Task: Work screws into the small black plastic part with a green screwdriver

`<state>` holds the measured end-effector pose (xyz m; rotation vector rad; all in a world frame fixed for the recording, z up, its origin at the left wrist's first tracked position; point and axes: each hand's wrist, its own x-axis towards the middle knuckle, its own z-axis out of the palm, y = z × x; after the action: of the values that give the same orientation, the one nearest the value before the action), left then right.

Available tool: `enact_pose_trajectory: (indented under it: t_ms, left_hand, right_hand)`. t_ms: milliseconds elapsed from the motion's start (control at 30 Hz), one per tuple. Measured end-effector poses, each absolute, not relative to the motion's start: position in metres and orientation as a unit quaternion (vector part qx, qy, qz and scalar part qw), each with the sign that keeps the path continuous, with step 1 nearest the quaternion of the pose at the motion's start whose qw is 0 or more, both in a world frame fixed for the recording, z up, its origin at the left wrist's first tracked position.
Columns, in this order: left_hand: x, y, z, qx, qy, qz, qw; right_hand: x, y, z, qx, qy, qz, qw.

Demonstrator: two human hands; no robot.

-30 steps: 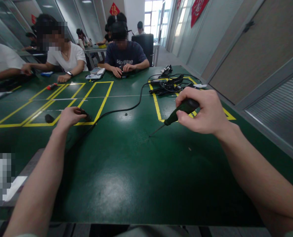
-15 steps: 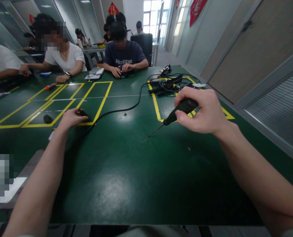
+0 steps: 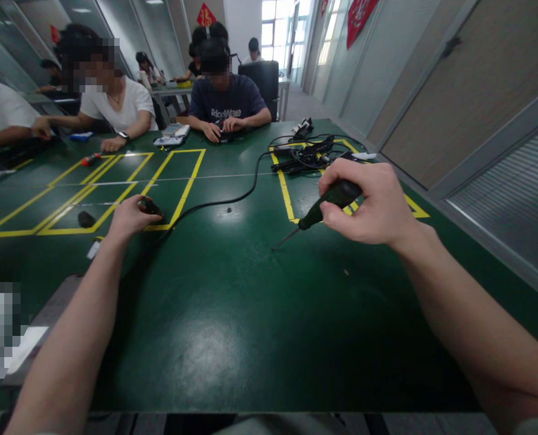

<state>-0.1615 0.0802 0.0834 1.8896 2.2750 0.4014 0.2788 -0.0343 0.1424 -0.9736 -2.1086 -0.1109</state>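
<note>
My right hand (image 3: 368, 202) is closed around the dark green handle of a screwdriver (image 3: 316, 212). Its thin shaft slants down to the left, with the tip at the green tabletop (image 3: 232, 290). My left hand (image 3: 133, 216) pinches a small black block-like piece (image 3: 151, 206) between thumb and fingers, over the yellow tape; what kind of piece it is I cannot make out. A similar dark piece (image 3: 86, 219) lies left of that hand inside a taped rectangle. Between my hands, a tiny dark bit (image 3: 229, 210) rests on the table.
A black cable (image 3: 218, 204) runs across the table to a heap of black parts and cords (image 3: 309, 154) at the far right. A red-and-black tool (image 3: 90, 159) lies at left. Co-workers sit opposite; one person's hands (image 3: 223, 128) hold a dark object. A grey panel (image 3: 46, 323) is at near left.
The black piece in my left hand has tipped up a little and shows more of its side. My right hand and the screwdriver hold nearly the same pose.
</note>
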Motion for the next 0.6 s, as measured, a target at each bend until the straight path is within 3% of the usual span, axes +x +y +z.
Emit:
enact_pose_trajectory:
  t_ms: [133,367,600]
  left_hand:
    - [-0.142,0.074,0.095,0.637,0.746,0.166,0.094]
    - [-0.095,0.07,0.081,0.696,0.623,0.272,0.231]
    - [-0.044,0.049,0.051,0.777,0.469,0.241,0.346]
  right_hand:
    - [0.28,-0.033,0.143,-0.374,-0.837,-0.039,0.398]
    - [0.282,-0.033,0.144,-0.368,-0.837,-0.04,0.402]
    - [0.281,-0.032,0.141,-0.364,-0.827,-0.039,0.427]
